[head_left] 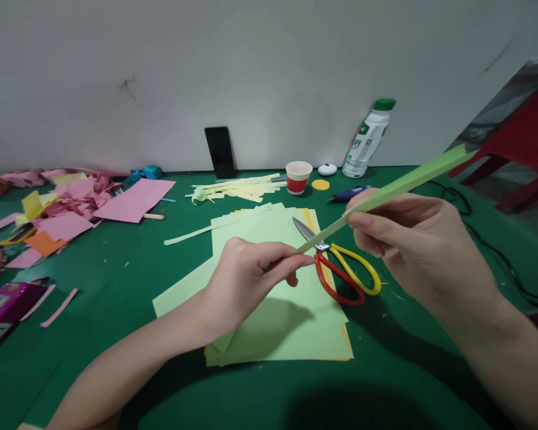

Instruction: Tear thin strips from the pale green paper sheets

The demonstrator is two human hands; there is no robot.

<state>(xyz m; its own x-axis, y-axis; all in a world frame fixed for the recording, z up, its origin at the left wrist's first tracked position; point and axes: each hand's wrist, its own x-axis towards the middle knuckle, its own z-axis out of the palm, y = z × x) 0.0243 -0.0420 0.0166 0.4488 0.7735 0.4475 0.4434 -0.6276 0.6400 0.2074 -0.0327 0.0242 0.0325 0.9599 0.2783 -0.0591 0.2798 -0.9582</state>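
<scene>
A long, narrow light green paper strip [406, 185] slants up to the right above the table, and it looks folded lengthwise. My left hand [255, 275] pinches its lower end between thumb and fingers. Farther up, my right hand [412, 236] grips the same strip, its far end sticking out past the fingers. Beneath both hands lies an uneven stack of light green paper sheets [287, 334] with some yellow-orange edges showing. Scissors [341, 269] with one red and one yellow handle rest on the stack's right side, blades partly behind the strip.
Pink paper scraps [78, 203] pile up at the left, near a purple device [9, 310]. Along the wall stand a dark phone [220, 152], a paper cup [298, 178] and a leaning white bottle [366, 143]. Pale strips [242, 189] lie before the phone. A black cable [497, 251] runs at right.
</scene>
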